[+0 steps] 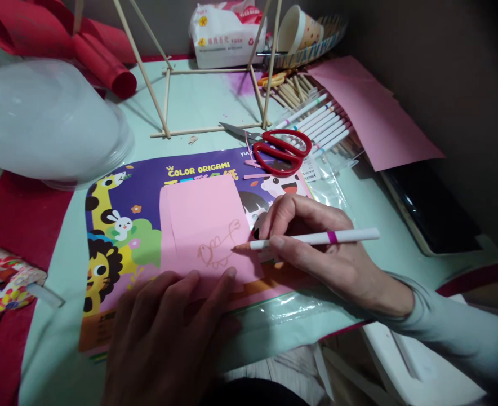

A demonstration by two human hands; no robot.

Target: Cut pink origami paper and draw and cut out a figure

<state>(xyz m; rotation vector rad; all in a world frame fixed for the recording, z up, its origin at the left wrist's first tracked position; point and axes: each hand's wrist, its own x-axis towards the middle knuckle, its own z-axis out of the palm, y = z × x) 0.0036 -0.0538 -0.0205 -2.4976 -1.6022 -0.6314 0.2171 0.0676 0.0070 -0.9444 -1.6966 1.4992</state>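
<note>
My right hand (pixel 329 254) pinches a white marker pen (pixel 312 239) with a purple band, its brown tip at a line drawing on pink paper (pixel 202 206). The drawing (pixel 219 245) is a brown outline, rather like a bird or small animal. My left hand (pixel 168 327) lies with its fingers spread along the lower edge of the paper, pressing on it. Beneath the paper is a colourful origami paper pack (pixel 126 169) in a clear sleeve, printed with a giraffe, a lion and a rabbit. Red-handled scissors (pixel 280 151) rest on its top edge beside thin pink strips.
A frame of wooden sticks (pixel 207 132) stands at the back. Several white markers (pixel 323 127) and short sticks (pixel 293 90) lie right of it, near a pink sheet (pixel 371 113) and a dark phone-like slab (pixel 430 208). At left sit a cloudy plastic container (pixel 41 121) and red rolled paper (pixel 105 67).
</note>
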